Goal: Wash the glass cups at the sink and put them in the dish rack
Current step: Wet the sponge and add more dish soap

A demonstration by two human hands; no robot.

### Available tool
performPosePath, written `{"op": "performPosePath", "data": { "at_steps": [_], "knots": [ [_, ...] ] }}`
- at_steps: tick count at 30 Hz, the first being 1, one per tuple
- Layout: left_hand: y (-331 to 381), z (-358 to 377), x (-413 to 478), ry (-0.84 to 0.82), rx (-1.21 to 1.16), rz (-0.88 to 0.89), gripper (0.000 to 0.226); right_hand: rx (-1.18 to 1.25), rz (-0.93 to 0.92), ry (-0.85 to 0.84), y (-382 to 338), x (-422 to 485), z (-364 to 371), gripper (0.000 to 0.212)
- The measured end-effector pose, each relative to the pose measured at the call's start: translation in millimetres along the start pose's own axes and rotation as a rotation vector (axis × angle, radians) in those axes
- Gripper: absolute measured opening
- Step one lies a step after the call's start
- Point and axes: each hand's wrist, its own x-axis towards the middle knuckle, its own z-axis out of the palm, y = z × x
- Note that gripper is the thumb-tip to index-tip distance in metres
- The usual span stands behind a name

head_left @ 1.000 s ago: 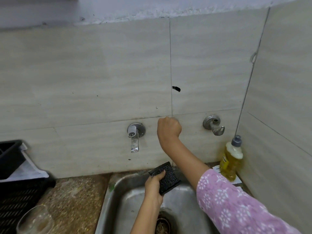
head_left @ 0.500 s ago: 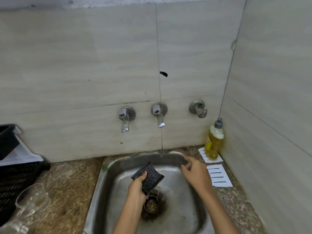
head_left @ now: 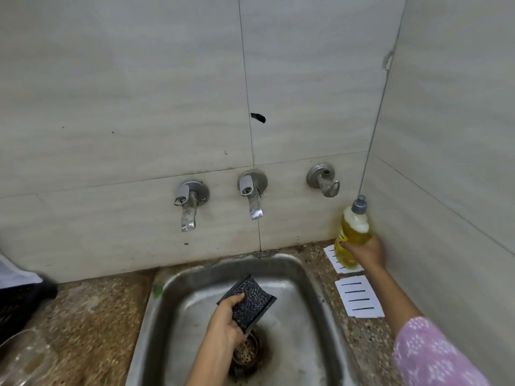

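Pinching the sponge above the sink is the left hand; the right hand grips the soap bottle, its fingers hidden behind; the glass cup is blurred and cut off.

left grip clasping, forearm forward | right grip clasping, arm outstretched
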Motion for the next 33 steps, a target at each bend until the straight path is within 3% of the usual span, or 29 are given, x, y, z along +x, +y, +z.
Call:
{"op": "performPosePath", "data": {
  "at_steps": [7,15,20,22,25,33],
  "knots": [
    [20,10,16,-0.015,0.006,-0.037,0.007,0.16,-0.008,0.19,15,23,32,0.067],
    [20,10,21,-0.031,0.041,-0.075,0.007,0.131,-0.152,0.191,24,-5,28,0.044],
    [12,1,4,-0.011,0.113,-0.08,0.005,0.118,-0.532,0.024,36,-78,10,0.045],
    [8,-3,-7,-0.022,0.167,-0.072,0.002,-0.073,-0.777,0.002,39,-91,6,0.04],
    [4,-9,-28,-0.048,0.213,-0.064,0.005,-0.354,-1.099,0.104,35,-101,0,0.035],
    [-5,-26,-75,-0.083,0.243,-0.023,0.01,-0.559,-1.471,0.13,-18,-126,-13,0.044]
  ]
}}
